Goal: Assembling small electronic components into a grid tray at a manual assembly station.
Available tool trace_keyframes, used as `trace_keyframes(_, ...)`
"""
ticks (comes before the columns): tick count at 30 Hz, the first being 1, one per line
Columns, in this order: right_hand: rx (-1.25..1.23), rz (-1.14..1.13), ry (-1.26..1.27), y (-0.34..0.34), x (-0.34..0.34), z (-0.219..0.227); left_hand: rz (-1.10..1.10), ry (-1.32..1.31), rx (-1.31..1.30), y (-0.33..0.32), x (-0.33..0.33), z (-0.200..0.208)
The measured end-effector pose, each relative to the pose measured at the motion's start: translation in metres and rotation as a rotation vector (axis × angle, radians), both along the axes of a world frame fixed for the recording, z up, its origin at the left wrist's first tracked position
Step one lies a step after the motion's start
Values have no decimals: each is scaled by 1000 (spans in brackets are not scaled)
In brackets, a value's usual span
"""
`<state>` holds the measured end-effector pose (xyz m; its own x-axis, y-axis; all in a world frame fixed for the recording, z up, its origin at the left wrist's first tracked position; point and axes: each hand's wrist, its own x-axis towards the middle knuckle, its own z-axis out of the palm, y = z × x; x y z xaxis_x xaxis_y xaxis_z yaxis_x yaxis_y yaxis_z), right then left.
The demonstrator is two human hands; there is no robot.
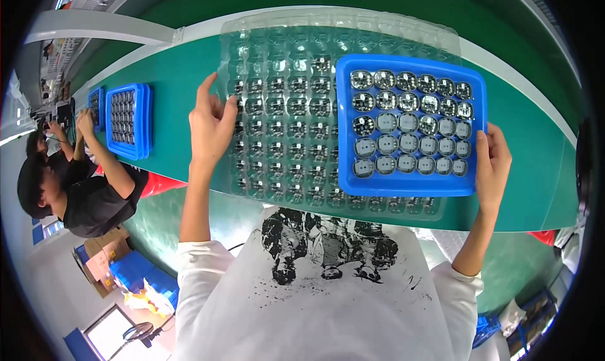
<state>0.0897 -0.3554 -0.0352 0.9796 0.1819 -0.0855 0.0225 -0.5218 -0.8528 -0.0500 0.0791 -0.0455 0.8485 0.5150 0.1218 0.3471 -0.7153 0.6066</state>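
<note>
A blue plastic tray point(413, 188) holds rows of small round parts, silvery circuit-board faces toward the far side and plain grey ones toward the near side. My right hand point(493, 166) grips its right rim, thumb over the edge. The blue tray covers the right part of a large clear blister tray point(265, 198), whose pockets hold many round circuit boards point(277, 128) on the left and along the near edge. Beside the blister tray's left edge is my left hand point(213, 123), its index finger stretched out and thumb apart, holding nothing I can see.
The green bench point(529, 191) curves across the view. Further left stand stacked blue trays point(146, 121) of similar parts, with two co-workers in dark clothing point(94, 203) beside them. A white frame post point(107, 28) crosses at the upper left. Cardboard boxes point(106, 254) sit below.
</note>
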Motion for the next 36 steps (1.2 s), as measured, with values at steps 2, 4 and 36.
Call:
trace_keyframes(2,-16,1,-1,0,-2,1,8,-29,44,-1,0,1)
trace_keyframes(4,-87,-61,-36,-2,-1,-2,12,-65,78,-5,7,2)
trace_keyframes(36,-368,603,-597,65,9,90,-648,-382,-79,-132,24,46)
